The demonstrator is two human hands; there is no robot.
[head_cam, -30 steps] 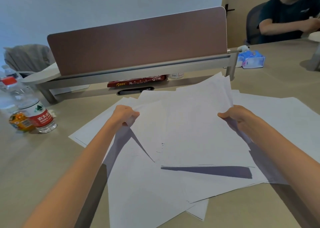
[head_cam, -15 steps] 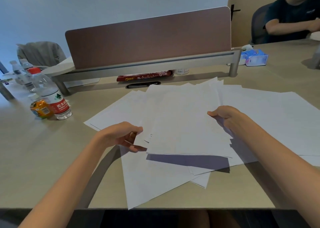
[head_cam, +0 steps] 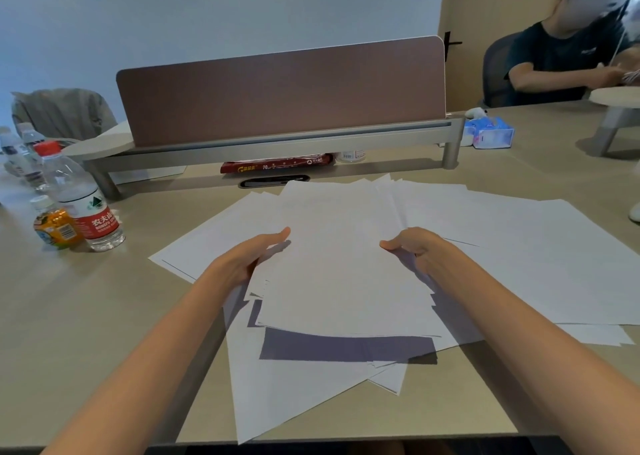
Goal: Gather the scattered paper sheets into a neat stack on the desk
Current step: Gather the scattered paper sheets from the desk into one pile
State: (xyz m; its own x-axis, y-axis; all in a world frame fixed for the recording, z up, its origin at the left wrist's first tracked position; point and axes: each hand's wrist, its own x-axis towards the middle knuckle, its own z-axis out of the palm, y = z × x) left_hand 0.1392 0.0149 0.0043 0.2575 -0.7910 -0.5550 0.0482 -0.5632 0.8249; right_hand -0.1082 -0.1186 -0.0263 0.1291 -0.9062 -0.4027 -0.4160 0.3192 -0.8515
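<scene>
A bundle of white paper sheets [head_cam: 339, 264] is held a little above the desk, casting a dark shadow on the sheets below. My left hand [head_cam: 246, 260] presses its left edge with fingers stretched flat. My right hand [head_cam: 419, 250] grips its right edge, thumb on top. The bundle's edges are roughly lined up, with some corners sticking out at the left. More loose sheets [head_cam: 526, 246] lie spread on the beige desk [head_cam: 69, 316] to the right, others [head_cam: 298, 389] under the bundle toward the near edge, and one [head_cam: 207, 243] at the left.
A brown divider panel [head_cam: 280, 98] on a grey rail stands behind the papers. Water bottles [head_cam: 83, 201] and a small orange bottle [head_cam: 55, 226] stand at the left. A tissue pack [head_cam: 491, 134] lies at the back right. Another person [head_cam: 561, 63] sits at the far right.
Both hands have drawn closer together on the bundle, squaring its sides. My left hand went from pinching a corner to pressing flat against the left edge. The sheets look more aligned.
</scene>
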